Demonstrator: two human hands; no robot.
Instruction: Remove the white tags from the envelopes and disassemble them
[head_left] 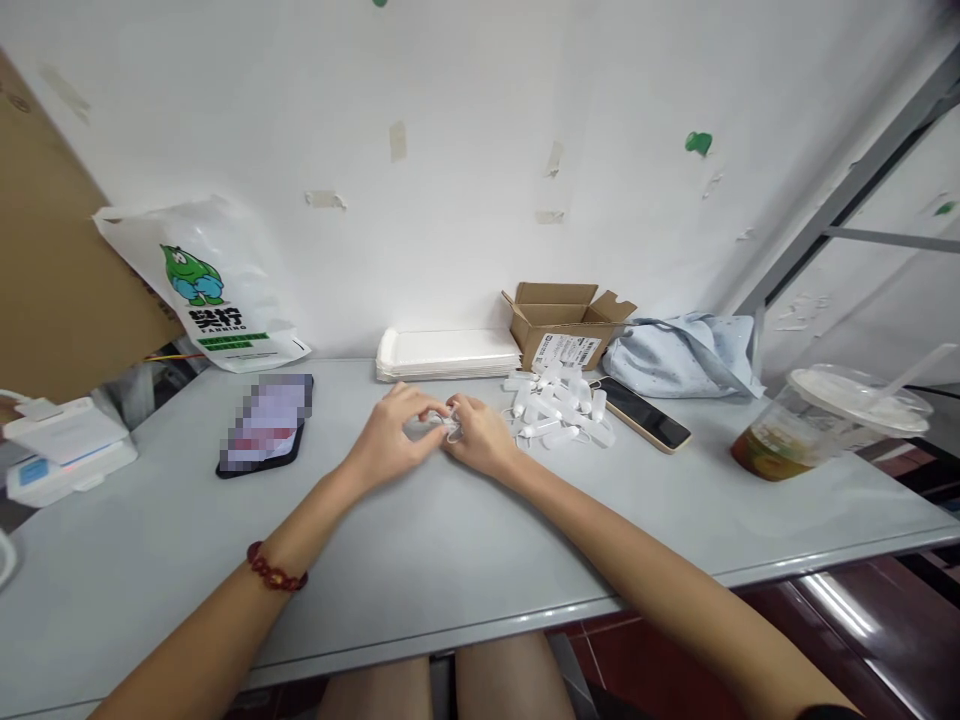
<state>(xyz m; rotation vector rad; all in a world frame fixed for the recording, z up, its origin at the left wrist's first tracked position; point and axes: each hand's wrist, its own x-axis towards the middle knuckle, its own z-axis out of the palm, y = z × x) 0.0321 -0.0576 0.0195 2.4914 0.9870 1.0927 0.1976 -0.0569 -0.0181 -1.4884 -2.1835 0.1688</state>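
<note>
My left hand (397, 435) curls in a pinch, its thumb and fingertips meeting at a small white piece with a thin cord loop (452, 428). From the other side my right hand (480, 435) closes around the same piece and hides most of it. Both hands rest low over the grey table (450, 560), fingertips together. Just right of my right hand lies a loose pile of small translucent white pieces with thin loops (559, 408).
Behind the hands are a stack of white flat sheets or envelopes (450, 352) and an open cardboard box (562, 315). Phones lie left (266, 425) and right (645, 412). A blue cloth bag (682, 355), lidded drink cup (810, 420), printed white bag (210, 290) and white charger (71, 450) stand around.
</note>
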